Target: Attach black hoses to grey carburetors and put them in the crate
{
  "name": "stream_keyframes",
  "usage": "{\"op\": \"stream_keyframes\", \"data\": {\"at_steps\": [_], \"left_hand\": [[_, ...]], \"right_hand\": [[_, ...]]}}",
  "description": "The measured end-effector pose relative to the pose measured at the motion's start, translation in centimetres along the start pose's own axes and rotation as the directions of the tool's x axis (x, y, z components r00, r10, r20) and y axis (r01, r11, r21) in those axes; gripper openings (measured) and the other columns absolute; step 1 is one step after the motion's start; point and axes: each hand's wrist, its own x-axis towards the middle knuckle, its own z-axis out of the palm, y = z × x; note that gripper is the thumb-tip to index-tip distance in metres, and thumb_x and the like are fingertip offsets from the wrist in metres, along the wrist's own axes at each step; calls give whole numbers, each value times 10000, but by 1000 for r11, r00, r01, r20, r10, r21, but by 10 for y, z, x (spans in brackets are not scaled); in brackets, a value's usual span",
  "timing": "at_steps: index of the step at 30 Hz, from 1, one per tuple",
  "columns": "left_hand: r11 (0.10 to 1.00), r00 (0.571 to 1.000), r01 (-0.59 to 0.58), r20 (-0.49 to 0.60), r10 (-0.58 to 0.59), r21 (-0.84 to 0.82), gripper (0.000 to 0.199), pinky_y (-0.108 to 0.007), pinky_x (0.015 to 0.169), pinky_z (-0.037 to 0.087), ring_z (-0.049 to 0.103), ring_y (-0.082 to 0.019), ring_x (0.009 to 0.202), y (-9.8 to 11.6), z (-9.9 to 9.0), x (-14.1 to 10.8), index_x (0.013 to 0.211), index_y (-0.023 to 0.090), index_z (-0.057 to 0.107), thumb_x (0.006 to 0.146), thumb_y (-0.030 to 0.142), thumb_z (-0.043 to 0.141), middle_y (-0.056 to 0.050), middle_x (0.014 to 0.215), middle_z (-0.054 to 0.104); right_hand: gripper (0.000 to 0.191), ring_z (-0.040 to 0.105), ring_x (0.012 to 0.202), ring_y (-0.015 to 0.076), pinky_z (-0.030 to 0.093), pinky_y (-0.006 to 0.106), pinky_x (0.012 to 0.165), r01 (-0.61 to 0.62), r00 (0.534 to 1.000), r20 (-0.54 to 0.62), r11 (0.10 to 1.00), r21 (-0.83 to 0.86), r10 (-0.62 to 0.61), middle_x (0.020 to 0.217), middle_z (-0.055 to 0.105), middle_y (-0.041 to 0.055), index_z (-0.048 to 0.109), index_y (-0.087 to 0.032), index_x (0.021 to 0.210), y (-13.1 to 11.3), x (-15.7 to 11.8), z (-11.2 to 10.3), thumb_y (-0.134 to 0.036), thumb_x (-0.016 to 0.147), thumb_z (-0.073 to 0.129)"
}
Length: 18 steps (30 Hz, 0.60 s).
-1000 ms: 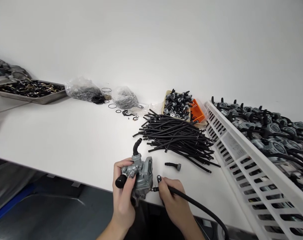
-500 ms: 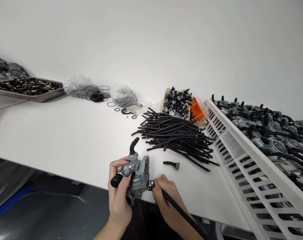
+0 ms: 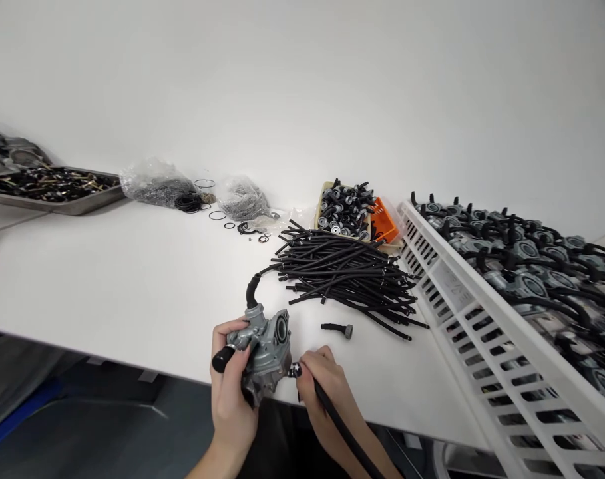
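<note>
My left hand [image 3: 233, 392] is wrapped round a grey metal carburetor [image 3: 269, 352] above the table's front edge. A bent black rubber boot [image 3: 253, 291] rises from its top, and a black cap [image 3: 223, 359] sticks out on the left. Pinched in my right hand [image 3: 327, 392] is a black hose [image 3: 342, 426], its end at the carburetor's lower right side. My fingers hide part of the joint, so I cannot tell how far the hose is on. A short black tube with a grey cap [image 3: 349, 330] lies just beyond my right hand.
A pile of black hoses [image 3: 342, 266] lies mid-table, before a yellowish bin [image 3: 318, 211] of capped tubes and an orange basket [image 3: 386, 223]. On the right stands a white crate [image 3: 454, 286] of carburetors. Plastic bags [image 3: 155, 183], rings and a metal tray [image 3: 90, 201] are at the back left.
The view has shifted slightly. The carburetor is turned a little in my left hand, and both hands appear slightly further left. My grip on the hose and carburetor remains.
</note>
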Motion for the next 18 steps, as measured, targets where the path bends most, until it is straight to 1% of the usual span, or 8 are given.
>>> {"op": "stream_keyframes", "data": {"at_steps": [3,5,7,10,12,14,16,18], "left_hand": [[988,993,120,19,-118,-99,191,-206,629,475,575,-160,794,2,2,-1,872,204,628,759,358,629,-14,888,567],[974,986,169,31,-166,-148,226,-227,673,496,592,-177,823,5,3,0,878,205,623,725,364,669,-17,874,588],[965,981,196,34,-194,-173,252,-250,707,510,606,-189,832,7,3,1,882,204,624,695,355,699,-20,866,607],[950,974,226,27,-225,-215,271,-280,720,525,624,-195,797,10,3,3,872,199,625,671,359,709,-22,882,622],[937,967,255,41,-253,-238,296,-302,717,532,635,-200,765,12,4,3,880,197,621,653,365,711,-21,888,627],[917,950,313,99,-297,-248,341,-323,708,536,644,-213,745,15,5,2,906,202,609,628,365,720,-17,860,629],[896,928,366,166,-333,-251,373,-330,702,535,650,-226,745,18,7,-1,925,212,593,607,350,731,-11,820,627],[882,909,403,218,-354,-246,357,-329,708,531,653,-232,764,20,9,-4,941,226,577,634,344,714,-11,804,628]], "right_hand": [[328,466,628,137,353,244,586,-176,980,114,979,100,165,581,443,-26,326,-214,576,-7,1,-10,-233,897,392],[367,468,625,132,366,249,631,-217,973,125,957,193,195,576,421,-35,321,-209,562,-9,-1,-15,-316,880,470],[426,464,615,130,383,269,697,-188,982,83,938,292,171,568,391,-45,326,-207,558,-9,-4,-18,-435,858,523],[449,479,621,140,404,305,755,-130,991,30,893,430,130,583,437,-35,429,-208,567,-3,-8,-17,-546,842,541],[443,489,619,152,418,309,711,-98,991,-25,850,517,130,584,486,-16,502,-209,574,1,-9,-15,-571,821,568],[432,489,602,156,411,297,639,-63,981,-110,801,596,159,579,513,-2,548,-205,581,4,-8,-11,-576,793,605],[421,482,589,155,393,288,601,-39,965,-173,763,645,196,581,518,0,571,-198,597,6,-8,-8,-577,767,636],[414,472,582,150,375,280,580,-35,947,-218,750,661,236,594,512,-4,568,-192,615,6,-8,-6,-574,744,662]]}}
